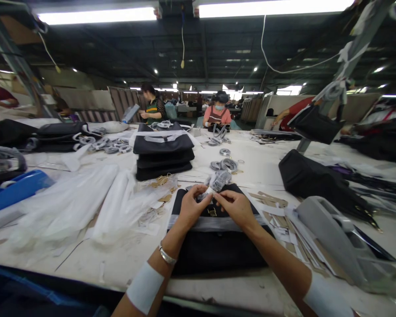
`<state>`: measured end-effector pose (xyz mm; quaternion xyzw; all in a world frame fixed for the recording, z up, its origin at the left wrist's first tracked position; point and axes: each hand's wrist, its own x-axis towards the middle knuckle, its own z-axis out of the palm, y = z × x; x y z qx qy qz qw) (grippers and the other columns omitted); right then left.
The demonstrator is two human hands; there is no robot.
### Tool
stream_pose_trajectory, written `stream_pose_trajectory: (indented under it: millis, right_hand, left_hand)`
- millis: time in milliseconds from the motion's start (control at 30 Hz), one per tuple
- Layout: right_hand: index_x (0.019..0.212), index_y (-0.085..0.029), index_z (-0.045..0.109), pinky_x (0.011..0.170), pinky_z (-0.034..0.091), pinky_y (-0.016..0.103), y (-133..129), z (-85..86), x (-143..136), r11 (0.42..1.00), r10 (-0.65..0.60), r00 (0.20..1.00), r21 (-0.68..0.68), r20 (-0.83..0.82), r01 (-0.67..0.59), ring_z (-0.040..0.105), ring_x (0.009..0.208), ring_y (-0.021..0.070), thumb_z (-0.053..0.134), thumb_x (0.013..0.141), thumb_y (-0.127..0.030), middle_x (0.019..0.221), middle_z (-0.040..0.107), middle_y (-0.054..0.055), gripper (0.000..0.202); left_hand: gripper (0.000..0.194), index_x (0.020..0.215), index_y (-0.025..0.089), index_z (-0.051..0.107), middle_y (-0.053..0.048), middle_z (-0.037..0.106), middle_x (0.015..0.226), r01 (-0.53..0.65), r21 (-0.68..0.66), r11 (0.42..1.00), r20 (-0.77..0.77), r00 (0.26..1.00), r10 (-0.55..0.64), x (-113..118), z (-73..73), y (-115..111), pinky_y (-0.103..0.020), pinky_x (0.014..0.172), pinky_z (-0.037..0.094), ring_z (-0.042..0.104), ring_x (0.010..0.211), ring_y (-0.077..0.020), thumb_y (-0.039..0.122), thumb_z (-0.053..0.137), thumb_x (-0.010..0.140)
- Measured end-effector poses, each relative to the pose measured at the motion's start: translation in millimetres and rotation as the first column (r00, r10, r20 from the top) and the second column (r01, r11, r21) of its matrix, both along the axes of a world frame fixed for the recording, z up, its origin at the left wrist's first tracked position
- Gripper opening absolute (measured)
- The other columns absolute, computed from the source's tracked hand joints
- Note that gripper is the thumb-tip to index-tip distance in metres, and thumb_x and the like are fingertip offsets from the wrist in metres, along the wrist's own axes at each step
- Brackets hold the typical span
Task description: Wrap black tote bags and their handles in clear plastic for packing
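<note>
A black bag (218, 253) lies flat at the table's front edge, with a gold-coloured clasp (212, 212) and a pale clear strip across it. Over its upper part, my left hand (195, 203) is closed in a pinch on a plastic-wrapped coiled strap (219, 179). My right hand (236, 207) pinches at the small white band around the same bundle, fingertips close to those of the left. What exactly sits between the right fingertips is too small to make out. Beyond the bundle lie more coiled grey straps (229, 165).
Black bags are stacked (165, 160) behind left. Clear plastic sleeves (62, 207) and a blue tool (18, 189) spread leftward. Cardboard and paper strips (293, 237), a grey tape dispenser (333, 233) and a black bag (317, 180) occupy the right. Other people work across the table.
</note>
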<state>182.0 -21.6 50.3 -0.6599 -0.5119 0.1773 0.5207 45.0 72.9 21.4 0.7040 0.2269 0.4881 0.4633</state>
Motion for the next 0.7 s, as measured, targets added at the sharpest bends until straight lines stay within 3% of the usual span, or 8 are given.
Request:
stream_pose_trajectory:
  millis: [133, 267, 433, 700]
  right_hand:
    - [0.072, -0.018, 0.071, 0.051, 0.044, 0.024, 1.7, -3.5, 3.0, 0.999, 0.005, 1.000, -0.035, 0.000, -0.005, 0.059, 0.051, 0.0138, 0.063, 0.084, -0.050, 0.063, 0.068, 0.001, 0.035]
    - [0.085, -0.018, 0.073, 0.060, 0.051, 0.026, 0.3, -2.0, 5.7, 0.997, 0.060, 0.998, -0.045, -0.024, -0.061, 0.066, 0.059, 0.0166, 0.060, 0.084, -0.044, 0.073, 0.073, 0.003, 0.029]
    - [0.090, -0.019, 0.074, 0.068, 0.056, 0.032, 4.7, -5.5, 6.6, 0.997, 0.081, 0.993, 0.012, -0.091, -0.080, 0.070, 0.065, 0.0203, 0.060, 0.082, -0.038, 0.082, 0.075, 0.004, 0.025]
    - [0.091, -0.020, 0.075, 0.057, 0.059, 0.032, 20.6, -16.4, 0.3, 0.996, 0.066, 0.963, 0.067, -0.260, -0.051, 0.068, 0.067, 0.0212, 0.062, 0.076, -0.036, 0.079, 0.073, 0.003, 0.025]
  left_hand:
    - [0.024, 0.099, 0.018, 0.065, -0.006, 0.071, 0.100, 0.022, 0.000, 1.000, -0.006, 1.000, -0.022, -0.2, -1.4, 2.0, -0.035, 0.095, 0.051, 0.068, 0.097, -0.0197, 0.030, 0.072, 0.079]
    - [0.025, 0.099, 0.018, 0.065, -0.006, 0.072, 0.099, 0.029, -0.001, 1.000, -0.015, 0.999, -0.029, 0.4, -2.6, 3.4, -0.034, 0.094, 0.052, 0.068, 0.096, -0.0192, 0.031, 0.073, 0.079]
    - [0.024, 0.098, 0.017, 0.066, -0.006, 0.072, 0.098, 0.049, 0.012, 0.999, -0.013, 0.999, -0.049, 1.2, -2.2, 2.2, -0.033, 0.094, 0.052, 0.068, 0.095, -0.0184, 0.033, 0.071, 0.080]
    - [0.029, 0.103, 0.016, 0.065, -0.007, 0.072, 0.103, 0.063, -0.023, 0.998, -0.006, 0.998, -0.063, -1.1, -2.1, 3.4, -0.034, 0.097, 0.051, 0.068, 0.100, -0.0194, 0.034, 0.070, 0.081]
